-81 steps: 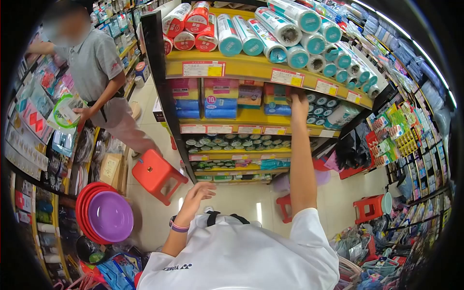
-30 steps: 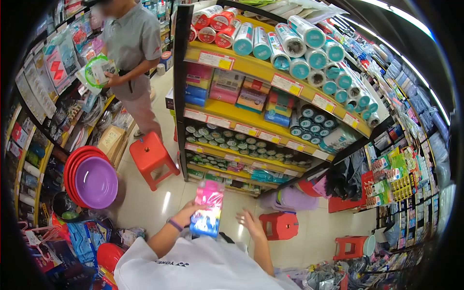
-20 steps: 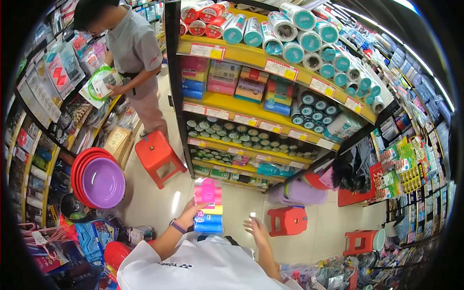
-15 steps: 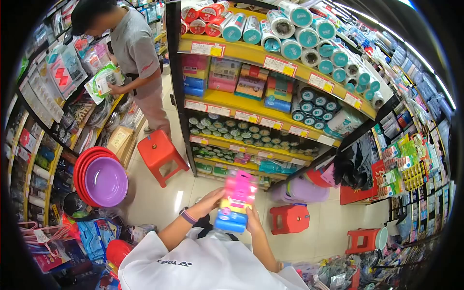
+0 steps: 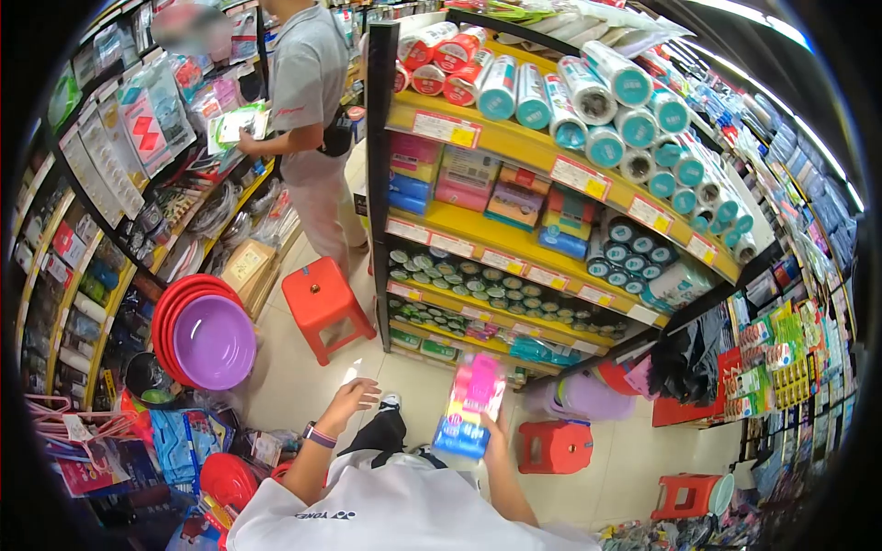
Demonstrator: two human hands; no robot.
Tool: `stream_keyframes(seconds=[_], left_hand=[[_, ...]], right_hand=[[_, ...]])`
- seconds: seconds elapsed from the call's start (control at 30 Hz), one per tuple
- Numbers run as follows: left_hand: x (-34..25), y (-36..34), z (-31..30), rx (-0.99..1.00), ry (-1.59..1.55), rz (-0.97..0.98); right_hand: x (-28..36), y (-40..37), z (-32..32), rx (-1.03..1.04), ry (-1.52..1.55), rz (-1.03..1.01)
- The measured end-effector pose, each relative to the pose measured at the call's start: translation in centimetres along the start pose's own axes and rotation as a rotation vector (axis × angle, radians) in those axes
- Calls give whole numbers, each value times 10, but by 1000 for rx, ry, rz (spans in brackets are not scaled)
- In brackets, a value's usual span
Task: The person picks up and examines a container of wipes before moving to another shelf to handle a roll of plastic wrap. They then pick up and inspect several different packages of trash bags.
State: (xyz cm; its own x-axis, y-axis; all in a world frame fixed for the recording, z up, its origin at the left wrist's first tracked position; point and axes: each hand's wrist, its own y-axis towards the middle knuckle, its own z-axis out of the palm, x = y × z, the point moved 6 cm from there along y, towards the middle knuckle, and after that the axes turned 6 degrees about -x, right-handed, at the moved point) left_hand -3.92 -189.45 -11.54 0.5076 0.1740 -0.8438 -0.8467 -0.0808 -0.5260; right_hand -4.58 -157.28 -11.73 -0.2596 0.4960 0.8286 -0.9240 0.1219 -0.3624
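A pack of coloured rolls (image 5: 471, 404), pink at the top, pale in the middle and blue at the bottom, is upright in front of me. My right hand (image 5: 497, 433) grips its lower right edge. To the left of the pack, apart from it, my left hand (image 5: 352, 400) is raised with fingers stretched and nothing in it; a band circles that wrist. Packs with similar colours (image 5: 563, 223) stand on the middle shelf ahead.
Shelves with yellow edges (image 5: 514, 129) carry stacked rolls (image 5: 632, 84). A red stool (image 5: 322, 292) stands left, another (image 5: 562, 447) right. Nested basins (image 5: 215, 342) are at left. Beyond them a person in a grey shirt (image 5: 308, 73) holds a packet (image 5: 237, 129).
My left hand has let go of the pack and moved left. The pack stays in my right hand, slightly farther right. The view has shifted, and the other person has turned more toward the left shelves.
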Motion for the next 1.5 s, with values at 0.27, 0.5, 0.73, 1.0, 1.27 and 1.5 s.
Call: stream_keyframes(seconds=[0.27,0.5,0.73,1.0,1.27,1.5], left_hand=[[-23,9,-7,-6,-114,84],[-37,19,-15,-21,-167,116],[-43,35,-2,36,-117,102],[-52,42,18,96,-99,125],[-49,78,35,207,-27,102],[-64,100,84,375,41,109]], right_hand=[[241,171,246,128,-284,-755],[226,182,244,-39,-550,-971],[222,204,258,-58,-768,-937],[244,174,253,-149,-1027,-1154],[354,124,148,-669,-1155,-1587],[383,156,122,-654,-1737,-1692]])
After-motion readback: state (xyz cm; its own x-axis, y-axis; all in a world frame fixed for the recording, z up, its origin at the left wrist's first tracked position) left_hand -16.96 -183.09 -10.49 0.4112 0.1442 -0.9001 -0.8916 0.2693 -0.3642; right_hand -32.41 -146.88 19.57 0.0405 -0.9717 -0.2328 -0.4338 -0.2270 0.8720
